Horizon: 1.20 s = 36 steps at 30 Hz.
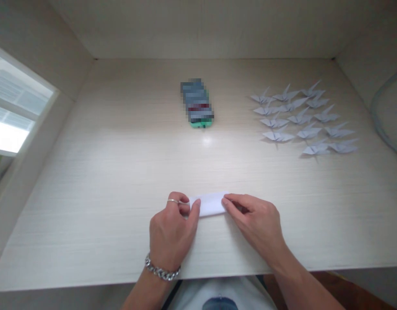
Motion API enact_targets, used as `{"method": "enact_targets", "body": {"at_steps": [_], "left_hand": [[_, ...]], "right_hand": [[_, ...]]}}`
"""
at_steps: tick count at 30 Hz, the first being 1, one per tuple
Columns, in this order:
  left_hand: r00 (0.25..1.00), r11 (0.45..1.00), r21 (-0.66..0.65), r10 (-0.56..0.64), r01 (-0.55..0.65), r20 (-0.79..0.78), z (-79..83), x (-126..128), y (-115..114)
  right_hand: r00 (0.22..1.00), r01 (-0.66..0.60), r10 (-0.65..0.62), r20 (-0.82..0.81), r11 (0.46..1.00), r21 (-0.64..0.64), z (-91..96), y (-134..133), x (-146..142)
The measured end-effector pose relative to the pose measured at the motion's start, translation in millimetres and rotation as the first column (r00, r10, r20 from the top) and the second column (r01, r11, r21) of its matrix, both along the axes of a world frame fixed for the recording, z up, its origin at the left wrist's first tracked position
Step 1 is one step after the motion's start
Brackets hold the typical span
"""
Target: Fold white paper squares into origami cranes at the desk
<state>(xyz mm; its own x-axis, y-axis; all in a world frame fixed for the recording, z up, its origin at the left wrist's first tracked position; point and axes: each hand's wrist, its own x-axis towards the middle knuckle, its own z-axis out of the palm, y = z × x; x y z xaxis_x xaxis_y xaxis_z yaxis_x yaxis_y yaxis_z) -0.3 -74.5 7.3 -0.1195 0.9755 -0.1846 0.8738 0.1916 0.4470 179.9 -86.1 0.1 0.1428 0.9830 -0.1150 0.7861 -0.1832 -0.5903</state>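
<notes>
A small white sheet of paper (212, 204), folded into a narrow rectangle, is held just above or on the table near its front edge. My left hand (174, 230) grips the paper's left end, thumb on the near face and fingers curled behind. At the other end, my right hand (254, 217) pinches the upper right corner between thumb and index finger. Both hands are closed, and the fingertips behind the paper are partly hidden. A ring and a chain bracelet (161, 272) are on the left hand and wrist.
Several white paper cranes (278, 136) stand in loose rows at the back right of the pale wooden table (104, 172). A phone (198, 103), its screen blurred out, lies at the back middle. Walls border the back and right; a window (17, 103) is at left, a grey cable (377, 116) at right.
</notes>
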Motion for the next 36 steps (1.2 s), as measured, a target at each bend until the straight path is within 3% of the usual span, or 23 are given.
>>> {"method": "enact_targets", "body": {"at_steps": [19,36], "left_hand": [[1.0,0.998,0.057,-0.02,0.02,0.008,-2.1,-1.5,-0.1],[0.996,0.993,-0.108,0.045,-0.036,0.082,7.2,-0.4,4.7]], "right_hand": [[0.996,-0.066,0.066,0.052,0.998,-0.002,-2.6,-0.5,1.9],[0.994,-0.101,0.098,0.057,0.993,0.06,-7.3,-3.2,6.8]]}}
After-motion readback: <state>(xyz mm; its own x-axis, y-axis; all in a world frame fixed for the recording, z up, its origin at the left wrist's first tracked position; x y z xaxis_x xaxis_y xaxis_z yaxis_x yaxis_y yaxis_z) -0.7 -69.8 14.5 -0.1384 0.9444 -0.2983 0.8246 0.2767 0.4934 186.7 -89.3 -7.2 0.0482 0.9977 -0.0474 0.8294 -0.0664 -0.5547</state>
